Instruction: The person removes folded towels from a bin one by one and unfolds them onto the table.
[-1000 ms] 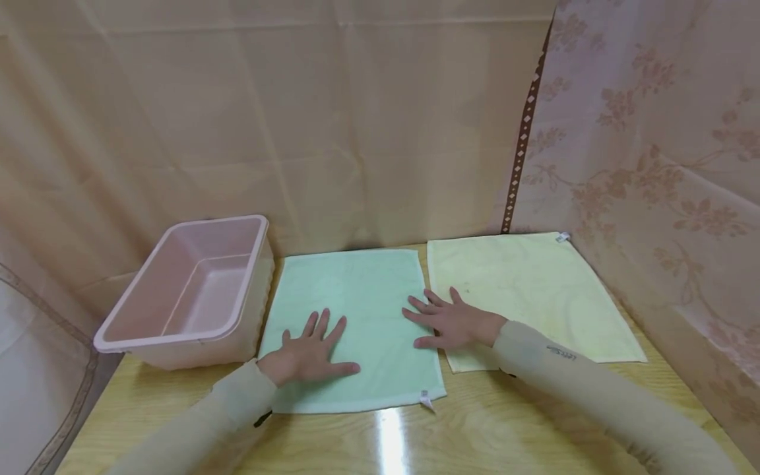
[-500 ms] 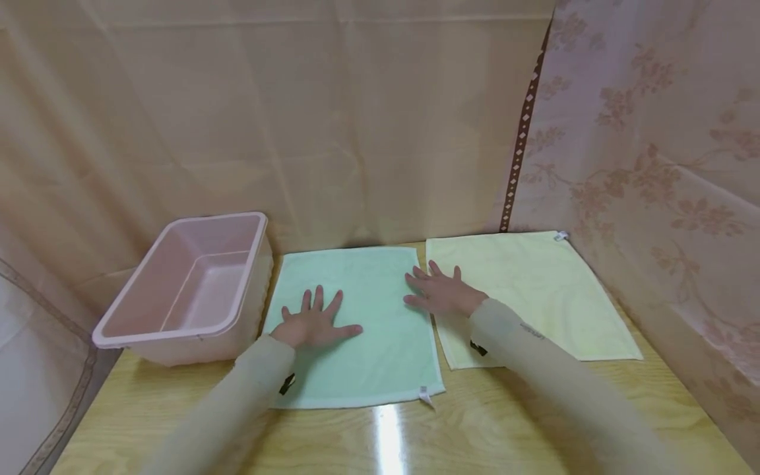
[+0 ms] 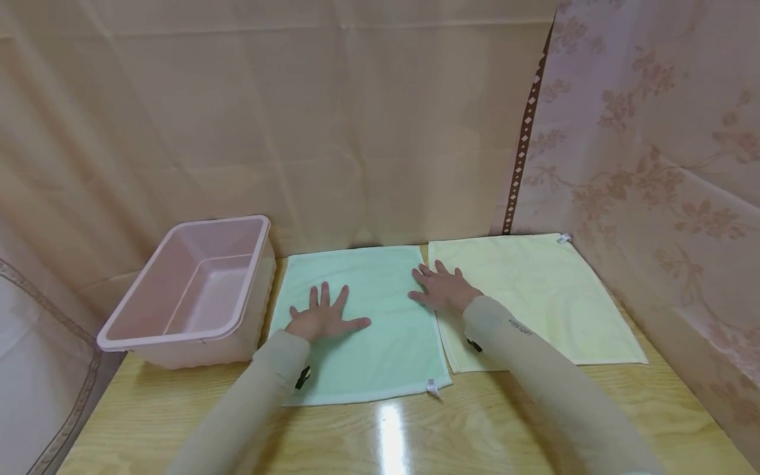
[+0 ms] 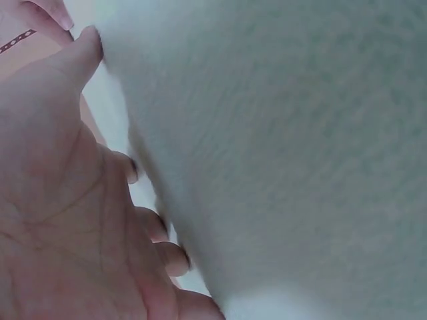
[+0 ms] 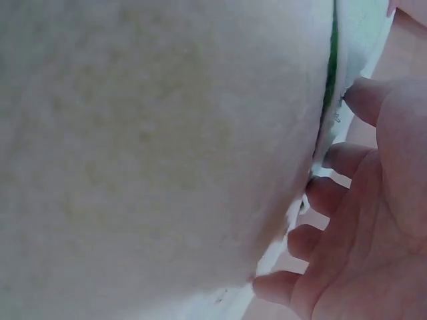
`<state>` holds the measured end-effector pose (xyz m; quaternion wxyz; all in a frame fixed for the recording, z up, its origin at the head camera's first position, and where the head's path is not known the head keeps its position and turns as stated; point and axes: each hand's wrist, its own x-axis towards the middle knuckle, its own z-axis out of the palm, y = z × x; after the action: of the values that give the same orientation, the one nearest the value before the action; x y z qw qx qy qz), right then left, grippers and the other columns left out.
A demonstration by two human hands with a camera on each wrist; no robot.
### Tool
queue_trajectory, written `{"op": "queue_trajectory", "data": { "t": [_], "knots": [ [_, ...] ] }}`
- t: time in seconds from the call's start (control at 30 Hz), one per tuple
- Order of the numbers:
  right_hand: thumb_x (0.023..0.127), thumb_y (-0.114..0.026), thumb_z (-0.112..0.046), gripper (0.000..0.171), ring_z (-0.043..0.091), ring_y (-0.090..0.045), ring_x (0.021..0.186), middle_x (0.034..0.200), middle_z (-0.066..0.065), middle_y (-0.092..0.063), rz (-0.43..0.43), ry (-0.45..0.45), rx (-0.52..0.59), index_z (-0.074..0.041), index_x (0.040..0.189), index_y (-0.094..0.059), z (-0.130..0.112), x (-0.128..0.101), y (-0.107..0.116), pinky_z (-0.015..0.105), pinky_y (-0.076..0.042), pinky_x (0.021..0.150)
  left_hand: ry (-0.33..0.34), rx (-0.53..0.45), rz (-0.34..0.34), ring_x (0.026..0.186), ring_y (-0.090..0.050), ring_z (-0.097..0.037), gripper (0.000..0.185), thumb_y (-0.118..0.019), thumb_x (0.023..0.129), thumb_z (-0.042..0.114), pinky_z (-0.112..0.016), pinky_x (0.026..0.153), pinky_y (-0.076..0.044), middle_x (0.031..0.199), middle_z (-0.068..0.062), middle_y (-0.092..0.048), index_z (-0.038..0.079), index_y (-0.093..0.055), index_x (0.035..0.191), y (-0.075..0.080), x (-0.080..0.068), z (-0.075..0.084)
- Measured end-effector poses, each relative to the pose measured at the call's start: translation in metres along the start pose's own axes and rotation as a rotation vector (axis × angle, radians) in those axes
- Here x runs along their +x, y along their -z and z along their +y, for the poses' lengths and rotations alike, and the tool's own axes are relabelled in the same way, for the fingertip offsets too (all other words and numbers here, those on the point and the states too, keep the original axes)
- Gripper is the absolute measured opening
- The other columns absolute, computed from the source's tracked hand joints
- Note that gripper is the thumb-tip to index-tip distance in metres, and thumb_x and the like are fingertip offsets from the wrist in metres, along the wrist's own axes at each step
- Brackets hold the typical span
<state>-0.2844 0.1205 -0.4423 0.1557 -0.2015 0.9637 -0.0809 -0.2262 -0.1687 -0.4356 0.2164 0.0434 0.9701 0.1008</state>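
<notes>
The left hand (image 3: 323, 315) is lying flat with fingers spread on the green towel (image 3: 362, 323); the right hand (image 3: 442, 288) is pressing flat, fingers straight, across its right edge, partly onto the yellow towel (image 3: 534, 297) beyond. Both hands are gripping nothing. The green towel, spread on the surface (image 3: 386, 429), looks soft, light and limp, best pinched at corners. A pink bin (image 3: 190, 290) is sitting left of the left hand.

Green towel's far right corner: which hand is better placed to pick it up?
Probably the right hand: it lies flat on the green rectangular cloth towel along its right edge, nearer that corner. The left hand presses the towel's left-middle.
</notes>
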Motion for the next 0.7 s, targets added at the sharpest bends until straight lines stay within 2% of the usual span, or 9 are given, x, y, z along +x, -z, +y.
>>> {"op": "queue_trajectory", "data": {
  "t": [0.13, 0.33, 0.53, 0.63, 0.7],
  "knots": [
    [0.106, -0.037, -0.055, 0.074, 0.043, -0.003, 0.153, 0.169, 0.011, -0.011, -0.006, 0.013, 0.037, -0.013, 0.164, -0.017, 0.0, -0.002, -0.001, 0.069, -0.008, 0.115, -0.011, 0.007, 0.025, 0.151, 0.011, -0.045, 0.106, -0.039, 0.085, 0.088, -0.082, 0.105, -0.002, 0.167, -0.02, 0.01, 0.027, -0.005, 0.165, 0.0, 0.001, 0.001],
    [0.107, -0.033, -0.056, 0.074, 0.039, 0.001, 0.154, 0.17, 0.01, -0.002, 0.007, 0.019, 0.052, -0.016, 0.164, -0.01, 0.004, -0.009, -0.007, 0.065, -0.003, 0.117, -0.02, 0.025, 0.046, 0.152, 0.009, -0.046, 0.106, -0.037, 0.084, 0.089, -0.083, 0.104, -0.004, 0.168, -0.02, 0.008, 0.027, -0.007, 0.165, -0.002, 0.003, 0.002],
    [0.108, -0.029, -0.056, 0.07, 0.039, 0.001, 0.154, 0.17, 0.005, -0.001, 0.017, 0.064, 0.029, -0.019, 0.164, -0.012, 0.003, -0.018, -0.014, 0.067, -0.002, 0.116, -0.011, 0.028, 0.052, 0.152, 0.008, -0.046, 0.106, -0.037, 0.084, 0.089, -0.083, 0.104, -0.005, 0.168, -0.021, 0.006, 0.027, -0.008, 0.165, -0.003, 0.003, 0.001],
    [0.108, -0.028, -0.055, 0.069, 0.04, 0.001, 0.153, 0.17, 0.006, -0.003, 0.032, 0.084, 0.053, -0.018, 0.164, -0.014, 0.003, -0.019, -0.012, 0.068, -0.001, 0.116, -0.012, 0.021, 0.065, 0.152, 0.008, -0.046, 0.104, -0.035, 0.086, 0.088, -0.082, 0.105, -0.003, 0.168, -0.021, 0.006, 0.027, -0.008, 0.165, -0.001, 0.004, -0.001],
    [0.109, -0.028, -0.053, 0.067, 0.04, 0.001, 0.153, 0.169, 0.007, -0.006, 0.061, 0.092, 0.078, -0.016, 0.164, -0.016, 0.003, -0.02, -0.008, 0.067, -0.001, 0.116, -0.034, 0.015, 0.09, 0.152, 0.008, -0.045, 0.1, -0.033, 0.089, 0.086, -0.081, 0.106, -0.002, 0.168, -0.022, 0.005, 0.027, -0.008, 0.165, 0.001, 0.003, -0.003]
  ]
}}
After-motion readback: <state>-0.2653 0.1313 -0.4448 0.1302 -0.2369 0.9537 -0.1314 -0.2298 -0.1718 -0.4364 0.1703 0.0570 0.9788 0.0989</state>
